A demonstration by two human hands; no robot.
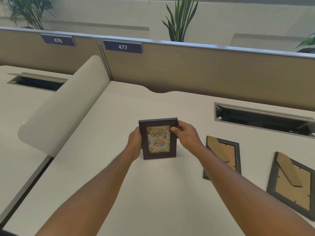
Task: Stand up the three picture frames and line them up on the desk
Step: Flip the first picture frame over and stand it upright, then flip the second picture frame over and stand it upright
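nearest the camera, two bare forearms reach out over the pale worktop (95, 133). to the right, two grey frames lie face down with their cardboard backs and stands showing: the nearer grey frame (294, 184) by the right edge of view, the farther grey frame (222, 156) just beside the right wrist. neither is stood up yet.

in the middle, the brown birthday frame (158, 138) is upright, picture side toward the person, its bottom edge on or just above the worktop; which of the two cannot be told. the left hand (135, 139) grips its left edge and the right hand (185, 133) pinches its upper right edge, thumb on the front. so one frame of three is being set, and i judge it not yet released; two remain, then the lining up.

beyond, an open cable slot (262, 117) sits at the right, a curved side divider (68, 103) at the left, and the partition (204, 68) marked 477 behind. the space around the brown frame looks free.
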